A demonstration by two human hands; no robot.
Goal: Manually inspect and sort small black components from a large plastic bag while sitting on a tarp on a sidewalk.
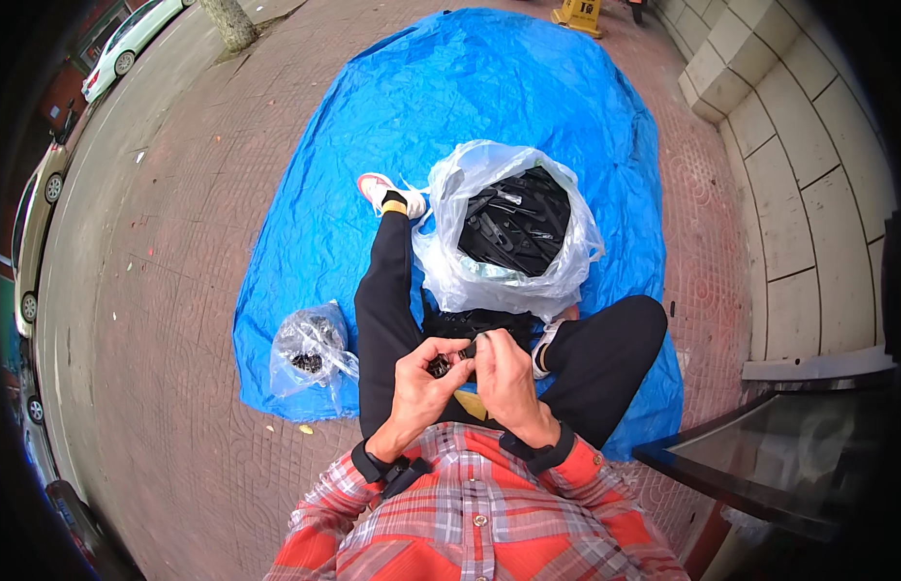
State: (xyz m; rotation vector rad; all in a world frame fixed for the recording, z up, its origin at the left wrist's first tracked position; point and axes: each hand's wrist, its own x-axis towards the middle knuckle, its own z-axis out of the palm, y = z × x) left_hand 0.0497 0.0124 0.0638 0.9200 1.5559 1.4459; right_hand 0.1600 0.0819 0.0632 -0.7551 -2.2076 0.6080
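My left hand (pixel 430 384) and my right hand (pixel 508 382) meet in front of my lap, fingers closed and pinching. Between the fingertips is a small dark piece (pixel 469 351), too small to name. More small dark, shiny bits (pixel 439 367) sit in the curled fingers of my left hand. Just beyond the hands, a loose pile of slim black parts (pixel 484 321) lies between my legs. Behind it stands a big clear plastic bag (pixel 445 252), its top spread wide, filled with long black plastic-looking parts (pixel 513 223).
A smaller clear bag (pixel 324 334) with small dark bits stands by my leg at the left. Everything rests on a blue tarp (pixel 450 77) over paving. To the right are a stone wall (pixel 789 213) and a dark-framed glass panel (pixel 770 445); parked cars (pixel 131 44) line the left.
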